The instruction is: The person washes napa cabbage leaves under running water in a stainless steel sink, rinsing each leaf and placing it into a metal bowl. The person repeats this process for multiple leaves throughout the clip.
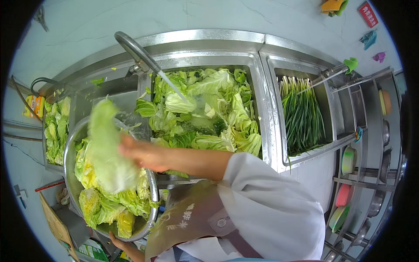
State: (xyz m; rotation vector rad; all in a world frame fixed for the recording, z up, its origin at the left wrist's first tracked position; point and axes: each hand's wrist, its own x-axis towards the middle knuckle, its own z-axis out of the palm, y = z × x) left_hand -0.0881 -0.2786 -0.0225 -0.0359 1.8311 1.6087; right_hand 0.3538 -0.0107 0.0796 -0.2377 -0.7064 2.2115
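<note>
My right hand point(140, 150) grips a pale green piece of leafy cabbage point(108, 144), blurred by motion. It hangs over a large round metal basin point(154, 193) heaped with cabbage pieces point(108, 206), some yellowish. At the basin's near rim is my left hand point(117, 242), its fingers against the metal and partly hidden below the edge. Beyond my right forearm, cabbage leaves point(209, 82) float in a water-filled steel sink point(255, 98). A stream of water runs onto them from a curved faucet point(137, 49).
Long green garlic chives point(302, 114) lie in the right sink compartment. More leafy greens point(57, 131) fill a compartment at far left. A metal shelf rack point(350, 183) with bowls stands to the right. Cloths point(370, 39) hang on the tiled wall. A wooden board point(55, 222) leans at lower left.
</note>
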